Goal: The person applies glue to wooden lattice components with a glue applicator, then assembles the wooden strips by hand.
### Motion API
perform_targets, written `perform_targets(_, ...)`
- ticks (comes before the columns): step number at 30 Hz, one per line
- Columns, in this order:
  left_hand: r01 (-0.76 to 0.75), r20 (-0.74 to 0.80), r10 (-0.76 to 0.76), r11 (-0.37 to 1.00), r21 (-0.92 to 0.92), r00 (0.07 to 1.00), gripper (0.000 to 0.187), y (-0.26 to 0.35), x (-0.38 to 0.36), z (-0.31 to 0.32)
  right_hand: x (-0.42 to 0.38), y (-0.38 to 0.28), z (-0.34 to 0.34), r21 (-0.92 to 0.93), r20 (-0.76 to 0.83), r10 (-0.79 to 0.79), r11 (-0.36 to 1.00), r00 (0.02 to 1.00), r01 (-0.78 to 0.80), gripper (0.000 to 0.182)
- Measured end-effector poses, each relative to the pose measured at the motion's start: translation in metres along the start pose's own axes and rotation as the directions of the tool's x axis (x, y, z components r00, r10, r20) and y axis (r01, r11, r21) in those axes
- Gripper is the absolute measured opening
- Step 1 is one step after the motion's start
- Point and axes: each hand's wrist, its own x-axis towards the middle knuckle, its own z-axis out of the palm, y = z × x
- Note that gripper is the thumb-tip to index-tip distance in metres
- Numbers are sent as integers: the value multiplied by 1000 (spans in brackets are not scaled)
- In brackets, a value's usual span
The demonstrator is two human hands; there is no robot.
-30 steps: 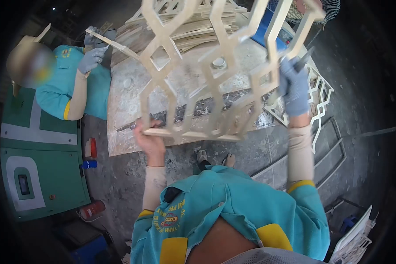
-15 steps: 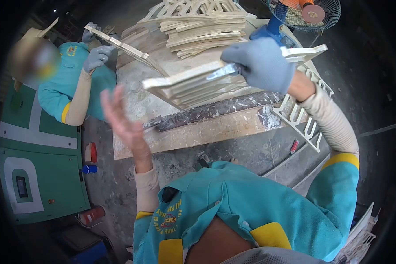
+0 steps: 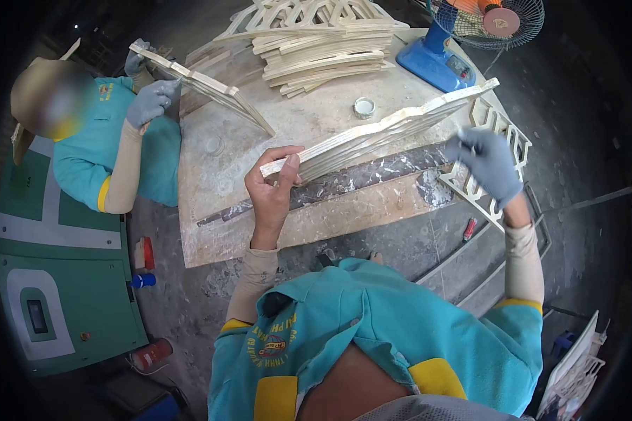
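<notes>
The bare left hand [image 3: 270, 198], open in the air half a second ago, now pinches one end of the pale openwork wooden panel [image 3: 383, 131] between thumb and fingers [image 3: 279, 153]; the grey-gloved right hand [image 3: 493, 167] has come off it, fingers curled and blurred, contents unclear; the panel tilts above the paint-spattered wooden table [image 3: 221, 235]

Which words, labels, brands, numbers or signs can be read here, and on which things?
"TNHH": yellow lettering, wearer's teal cloth shirt; other letters unclear.
Too small: yellow emblem, co-worker's teal shirt.
Too small: dark mark, green cabinet.
Too small: logo, round pink fan hub.
</notes>
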Motion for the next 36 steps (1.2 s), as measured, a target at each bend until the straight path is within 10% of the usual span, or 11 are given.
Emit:
perform_targets(6,5,-37,-4,999,37,999,21,-3,1,0,-71,37,57,-40,229,189,982,955,-185,31)
perform_targets(22,-231,16,231,972,39,973,31,-1,14,7,-89,64,88,381,176,317,851,932,-362,10)
perform_targets(25,-496,111,488,807,321,866,21,84,47,30,-87,66,73,427,-35,345,854,938,-298,16)
perform_targets(30,-705,600,408,570,421,688,22,206,86,83,-89,79,69,455,-38,367,835,930,-310,16)
perform_targets(31,-910,741,540,333,249,400,25,203,107,90,-92,78,74,443,-19,372,835,928,-326,18)
perform_targets(36,-424,887,39,887,180,459,26,224,124,137,-100,78,99,385,75,341,857,937,-342,22)
